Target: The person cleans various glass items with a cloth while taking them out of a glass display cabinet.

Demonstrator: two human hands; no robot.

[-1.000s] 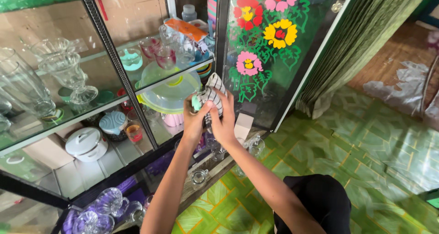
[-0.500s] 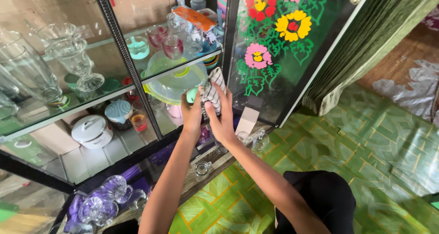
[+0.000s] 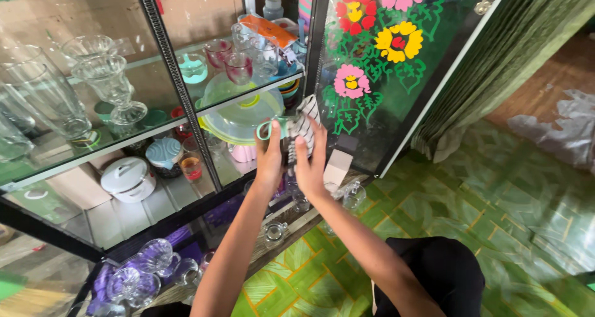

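We see both hands up in front of the glass cabinet (image 3: 180, 100). The left hand (image 3: 270, 159) is closed around a mint green cup (image 3: 277, 128). Its handle sticks out to the left, away from the other hand. The right hand (image 3: 310, 162) presses a striped cloth (image 3: 304, 126) against the cup. The cloth runs long, up and to the right, above the fingers.

Bright daylight, glass glare, edge distortion
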